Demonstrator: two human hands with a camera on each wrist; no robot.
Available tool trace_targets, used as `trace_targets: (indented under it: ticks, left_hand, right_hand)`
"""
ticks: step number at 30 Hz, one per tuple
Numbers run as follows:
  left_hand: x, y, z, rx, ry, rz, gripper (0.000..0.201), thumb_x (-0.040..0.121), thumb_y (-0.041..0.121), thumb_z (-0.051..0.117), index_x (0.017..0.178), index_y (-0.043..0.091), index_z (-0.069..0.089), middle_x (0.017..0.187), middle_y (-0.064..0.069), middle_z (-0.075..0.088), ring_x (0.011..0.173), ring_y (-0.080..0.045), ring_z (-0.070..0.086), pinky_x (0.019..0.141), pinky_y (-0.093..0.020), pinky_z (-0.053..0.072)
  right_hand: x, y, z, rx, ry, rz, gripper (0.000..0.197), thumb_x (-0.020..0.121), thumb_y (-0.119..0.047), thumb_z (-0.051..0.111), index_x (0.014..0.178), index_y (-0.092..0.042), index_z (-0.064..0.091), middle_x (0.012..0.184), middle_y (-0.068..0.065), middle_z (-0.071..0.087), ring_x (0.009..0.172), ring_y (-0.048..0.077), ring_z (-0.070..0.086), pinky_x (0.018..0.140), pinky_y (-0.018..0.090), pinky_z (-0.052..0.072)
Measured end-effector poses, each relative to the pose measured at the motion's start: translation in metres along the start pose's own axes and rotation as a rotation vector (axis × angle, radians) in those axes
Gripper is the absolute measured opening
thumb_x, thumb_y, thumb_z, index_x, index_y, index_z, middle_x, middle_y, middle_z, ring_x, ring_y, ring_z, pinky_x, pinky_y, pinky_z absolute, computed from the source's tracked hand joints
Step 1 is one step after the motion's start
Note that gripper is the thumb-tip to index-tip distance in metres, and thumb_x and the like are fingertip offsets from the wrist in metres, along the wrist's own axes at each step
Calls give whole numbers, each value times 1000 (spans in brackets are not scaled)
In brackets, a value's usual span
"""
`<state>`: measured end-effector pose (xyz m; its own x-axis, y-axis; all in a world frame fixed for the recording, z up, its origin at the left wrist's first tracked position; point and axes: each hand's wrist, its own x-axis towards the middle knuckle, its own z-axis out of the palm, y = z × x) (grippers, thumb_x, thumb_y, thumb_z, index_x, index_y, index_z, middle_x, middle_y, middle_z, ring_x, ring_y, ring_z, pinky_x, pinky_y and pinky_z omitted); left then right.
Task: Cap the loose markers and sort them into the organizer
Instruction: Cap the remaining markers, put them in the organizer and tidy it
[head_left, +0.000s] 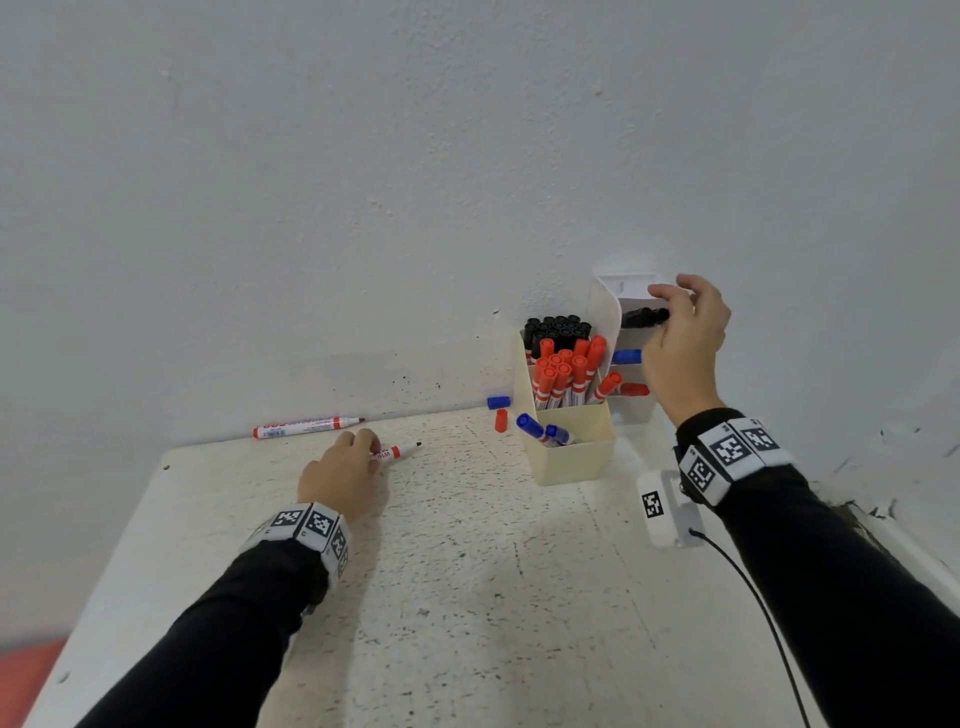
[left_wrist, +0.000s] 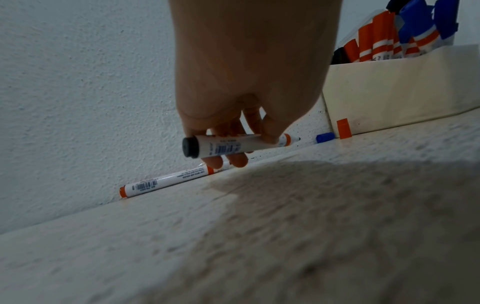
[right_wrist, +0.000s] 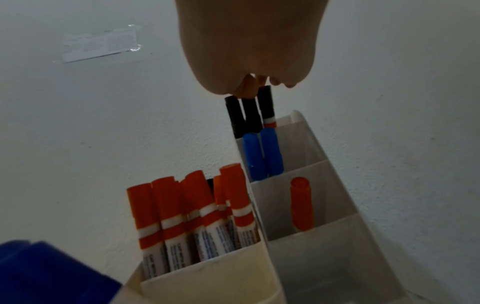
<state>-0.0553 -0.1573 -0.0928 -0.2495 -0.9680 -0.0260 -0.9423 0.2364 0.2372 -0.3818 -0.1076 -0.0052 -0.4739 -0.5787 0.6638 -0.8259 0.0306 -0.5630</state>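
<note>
My left hand (head_left: 375, 451) grips an uncapped marker (head_left: 399, 451) just above the table; its white barrel (left_wrist: 233, 145) lies across my curled fingers. A second uncapped red marker (head_left: 306, 426) lies along the wall, also seen as a white barrel (left_wrist: 166, 182). Loose blue cap (head_left: 498, 401) and red cap (head_left: 501, 420) sit by the cream box (head_left: 569, 460). My right hand (head_left: 667, 316) pinches the top of a black-capped marker (right_wrist: 267, 102) in the top tier of the white organizer (right_wrist: 337, 205). Blue markers (right_wrist: 262, 154) fill the tier below, and a red one (right_wrist: 301, 203) the tier under that.
The cream box (right_wrist: 207, 286) holds several black, red and blue capped markers and stands left of the organizer, against the wall. The speckled white table (head_left: 467, 597) ends at the left. A white tagged device (head_left: 667, 512) with a black cable hangs below my right wrist.
</note>
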Motion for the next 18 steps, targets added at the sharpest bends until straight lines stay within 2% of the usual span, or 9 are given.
trace_targets:
  ticks: [2,4,6,8,11,14,16,18]
  left_hand:
    - [0,0,0,-2,8,1,25,97,23,39,120,15,43,123,-3,49,99,-20,56,80,-31,44]
    - [1,-1,0,-4,11,1,25,98,23,37,122,16,43,124,-3,48,99,-20,56,80,-31,45]
    - [1,-3,1,9,12,2,28,99,24,36,125,16,43,127,-3,47,103,-20,56,83,-33,45]
    - [1,-4,3,42,13,7,31,100,25,34,129,17,42,129,-3,46,108,-19,54,86,-34,44]
    - [2,-4,3,54,31,8,33,100,25,30,130,18,43,130,-2,45,110,-18,53,89,-35,43]
    - [3,-3,3,31,70,18,32,100,22,30,130,19,42,130,-1,47,111,-19,53,89,-36,42]
    - [3,-2,3,22,90,23,32,100,21,30,129,20,42,126,0,52,108,-19,54,87,-35,42]
    - [1,0,4,32,97,29,32,100,19,30,129,20,42,121,1,55,105,-18,55,85,-34,41]
  right_hand:
    - [-3,-11,2,-22,33,-49,47,74,16,38,112,-4,59,130,18,43,121,34,37,96,36,29]
    - [-7,-25,6,-6,66,-104,42,75,13,39,105,-5,62,124,17,47,115,32,40,89,26,24]
    - [-13,-43,11,72,87,-168,33,76,7,39,96,-5,64,113,15,52,106,24,42,85,20,24]
    - [-20,-66,16,212,34,-227,27,78,1,39,85,-4,64,97,8,55,93,12,45,84,20,33]
    - [-33,-105,24,361,-253,-221,25,81,7,41,78,-4,64,83,2,57,74,3,48,75,7,36]
    - [-54,-132,42,379,-662,-83,28,88,5,39,89,-7,64,91,2,60,63,2,47,58,7,37]
    - [-69,-138,63,336,-875,30,26,92,-1,37,101,-9,61,101,3,58,66,5,49,56,12,39]
    - [-83,-137,85,245,-964,91,27,93,-3,39,113,-9,57,115,5,54,82,11,51,67,17,43]
